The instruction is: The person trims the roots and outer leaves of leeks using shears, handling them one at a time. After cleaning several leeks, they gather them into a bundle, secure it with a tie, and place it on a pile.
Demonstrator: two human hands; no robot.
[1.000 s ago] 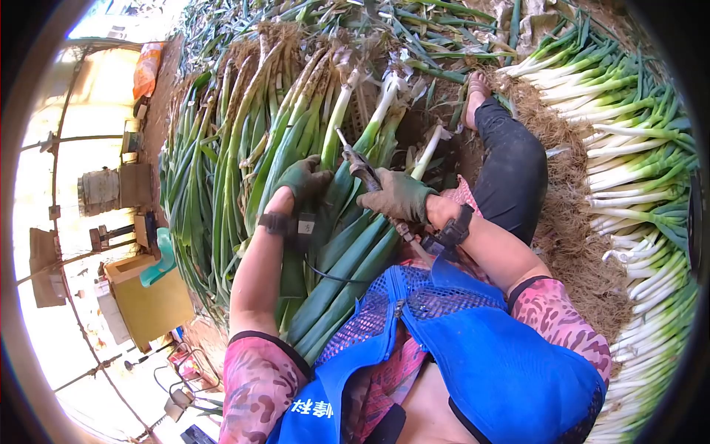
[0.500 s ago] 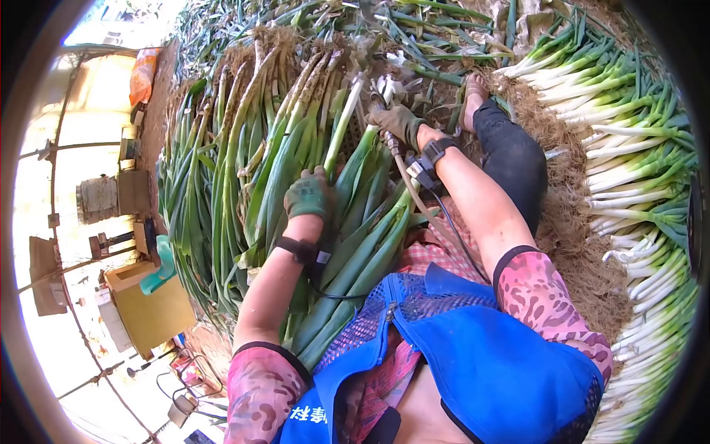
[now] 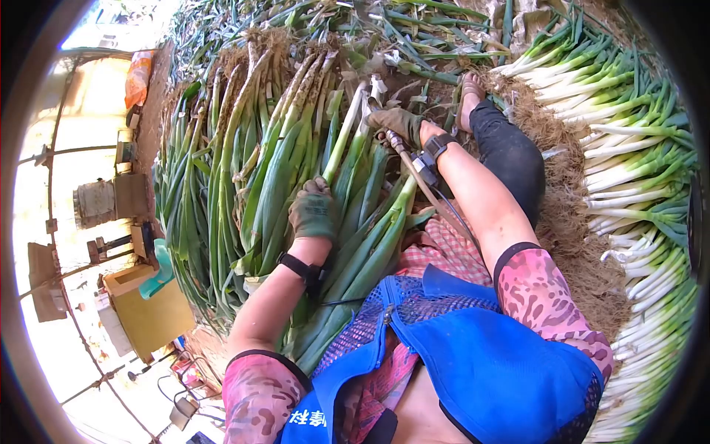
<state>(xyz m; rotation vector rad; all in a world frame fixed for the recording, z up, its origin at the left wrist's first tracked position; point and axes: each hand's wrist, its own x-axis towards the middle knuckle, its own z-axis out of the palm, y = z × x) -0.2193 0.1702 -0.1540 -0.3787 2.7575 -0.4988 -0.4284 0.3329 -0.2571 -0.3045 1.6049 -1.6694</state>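
Note:
My left hand (image 3: 313, 213), in a green work glove, is closed around the green part of a leek (image 3: 343, 142). The leek's pale root end points up toward my right hand. My right hand (image 3: 398, 124), gloved as well, is wrapped around a metal air gun (image 3: 394, 139) with a hose (image 3: 425, 196) running back toward my lap. The gun's front lies close to the leek's white end, amid loose pale skins. Beside my left hand lies a thick pile of unpeeled leeks (image 3: 240, 163) with brown, soiled roots. More leeks (image 3: 362, 274) lie across my lap.
A long row of white, cleaned leeks (image 3: 629, 174) lines the right side, next to a heap of brown roots (image 3: 577, 251). Leaf scraps (image 3: 436, 29) cover the ground ahead. At left stand a yellowish box (image 3: 151, 311) and an orange bag (image 3: 138, 78).
My left hand has shifted slightly up and to the right, and its fingers now show more curled around the leek. My right hand stays nearly in place with the air gun.

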